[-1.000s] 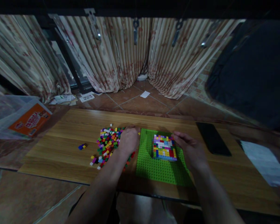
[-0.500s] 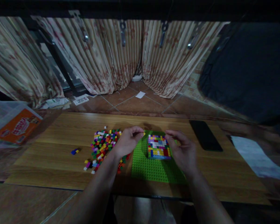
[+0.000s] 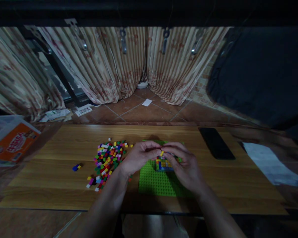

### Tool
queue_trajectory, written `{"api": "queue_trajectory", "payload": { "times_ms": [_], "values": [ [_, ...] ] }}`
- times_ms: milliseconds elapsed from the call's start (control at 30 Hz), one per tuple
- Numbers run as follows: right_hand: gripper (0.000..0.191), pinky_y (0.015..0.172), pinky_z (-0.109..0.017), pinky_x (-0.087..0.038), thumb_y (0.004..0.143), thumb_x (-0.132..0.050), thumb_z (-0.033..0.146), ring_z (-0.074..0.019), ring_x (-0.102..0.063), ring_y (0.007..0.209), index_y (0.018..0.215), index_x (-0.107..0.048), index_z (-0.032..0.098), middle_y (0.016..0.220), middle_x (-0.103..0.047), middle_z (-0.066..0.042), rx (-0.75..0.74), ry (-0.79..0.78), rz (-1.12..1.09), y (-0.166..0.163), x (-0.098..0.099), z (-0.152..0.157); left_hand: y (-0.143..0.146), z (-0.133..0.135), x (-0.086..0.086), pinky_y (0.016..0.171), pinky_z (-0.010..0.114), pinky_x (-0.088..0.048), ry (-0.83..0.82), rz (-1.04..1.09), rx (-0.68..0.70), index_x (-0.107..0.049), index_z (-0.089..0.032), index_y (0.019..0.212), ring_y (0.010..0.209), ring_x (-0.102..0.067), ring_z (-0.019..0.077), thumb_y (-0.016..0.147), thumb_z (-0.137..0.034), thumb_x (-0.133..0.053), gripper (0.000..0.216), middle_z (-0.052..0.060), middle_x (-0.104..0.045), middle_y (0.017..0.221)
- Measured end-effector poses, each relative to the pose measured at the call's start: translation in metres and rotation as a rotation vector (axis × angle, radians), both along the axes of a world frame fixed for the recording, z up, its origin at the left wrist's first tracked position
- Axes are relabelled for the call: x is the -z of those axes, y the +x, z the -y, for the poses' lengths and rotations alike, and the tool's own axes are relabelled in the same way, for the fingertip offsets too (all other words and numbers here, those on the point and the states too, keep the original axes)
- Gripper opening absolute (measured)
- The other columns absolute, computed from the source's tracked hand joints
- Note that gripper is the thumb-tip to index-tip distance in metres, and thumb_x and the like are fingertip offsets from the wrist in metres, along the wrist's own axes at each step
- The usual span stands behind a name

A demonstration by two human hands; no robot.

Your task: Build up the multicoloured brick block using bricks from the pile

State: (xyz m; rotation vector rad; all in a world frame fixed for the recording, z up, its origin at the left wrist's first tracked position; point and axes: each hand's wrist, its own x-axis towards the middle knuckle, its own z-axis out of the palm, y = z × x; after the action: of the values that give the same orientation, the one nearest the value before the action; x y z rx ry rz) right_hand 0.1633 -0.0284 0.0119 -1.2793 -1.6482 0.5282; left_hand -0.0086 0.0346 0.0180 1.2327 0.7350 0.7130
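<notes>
Above the green studded baseplate (image 3: 154,183), my two hands meet fingertip to fingertip. A small yellow toy brick (image 3: 162,153) shows between them. My left hand (image 3: 140,155) pinches it from the left, thumb and forefinger closed. My right hand (image 3: 182,160) has its thumb and fingers closed on it from the right. Just below sits a square block of many coloured bricks (image 3: 161,164) on the baseplate; my fingers hide its back and right parts. Left of my left hand lies a loose pile of small coloured bricks (image 3: 109,158).
Wooden table (image 3: 52,178) underneath. A black phone (image 3: 216,143) lies at the right, with white paper (image 3: 270,163) beyond it. Blue and yellow bricks (image 3: 76,167) lie apart at the left. A clear plastic box with an orange label (image 3: 15,142) stands at far left.
My right hand has moved left and my left hand slightly right, so their fingertips now meet over the brick block at the yellow brick. The view has shifted slightly.
</notes>
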Motion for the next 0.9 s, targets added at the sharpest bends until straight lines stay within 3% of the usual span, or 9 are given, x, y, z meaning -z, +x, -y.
{"api": "queue_trajectory", "payload": {
  "times_ms": [200,300,433,600,900],
  "values": [
    [0.014,0.090,-0.035,-0.048,0.089,-0.060,0.034,-0.0200,-0.062,0.102,0.091,-0.073,0.028,0.105,-0.067,-0.004,0.042,-0.003,-0.043,0.010,0.002,-0.002,0.008,0.001,-0.002,0.064,0.022,-0.043,0.009,-0.016,-0.082,-0.069,-0.014,0.091,0.064,-0.054,0.0087,0.072,-0.039,-0.075,0.032,0.000,-0.066,0.076],
    [0.013,0.090,-0.037,-0.048,0.084,-0.064,0.036,-0.0210,-0.063,0.100,0.085,-0.073,0.026,0.103,-0.067,-0.004,0.196,0.003,-0.115,0.027,0.008,-0.007,0.009,-0.001,0.002,0.065,0.022,-0.044,0.052,-0.088,-0.213,-0.069,-0.014,0.090,0.066,-0.055,0.0101,0.074,-0.038,-0.072,0.029,0.001,-0.066,0.075],
    [0.021,0.080,-0.037,-0.049,0.074,-0.071,0.041,-0.0222,-0.065,0.086,0.080,-0.074,0.021,0.092,-0.071,-0.006,0.361,-0.165,-0.280,0.049,0.018,-0.011,0.007,-0.006,0.010,0.069,0.023,-0.045,0.135,-0.220,-0.345,-0.070,-0.015,0.089,0.074,-0.059,0.0129,0.075,-0.033,-0.069,0.024,0.002,-0.069,0.081],
    [0.030,0.072,-0.034,-0.050,0.059,-0.079,0.045,-0.0193,-0.065,0.072,0.073,-0.074,0.019,0.076,-0.073,-0.005,0.338,-0.317,-0.502,0.049,0.021,-0.013,0.007,-0.009,0.018,0.072,0.025,-0.046,0.214,-0.339,-0.341,-0.071,-0.014,0.097,0.080,-0.062,0.0157,0.077,-0.031,-0.065,0.028,0.004,-0.072,0.088],
    [0.024,0.067,-0.031,-0.049,0.056,-0.079,0.039,-0.0167,-0.063,0.067,0.068,-0.072,0.019,0.069,-0.072,-0.002,0.276,-0.350,-0.592,0.035,0.025,-0.020,0.011,-0.006,0.017,0.068,0.024,-0.045,0.245,-0.425,-0.313,-0.074,-0.015,0.097,0.075,-0.063,0.0155,0.077,-0.033,-0.064,0.028,0.004,-0.074,0.087]
  ]
}}
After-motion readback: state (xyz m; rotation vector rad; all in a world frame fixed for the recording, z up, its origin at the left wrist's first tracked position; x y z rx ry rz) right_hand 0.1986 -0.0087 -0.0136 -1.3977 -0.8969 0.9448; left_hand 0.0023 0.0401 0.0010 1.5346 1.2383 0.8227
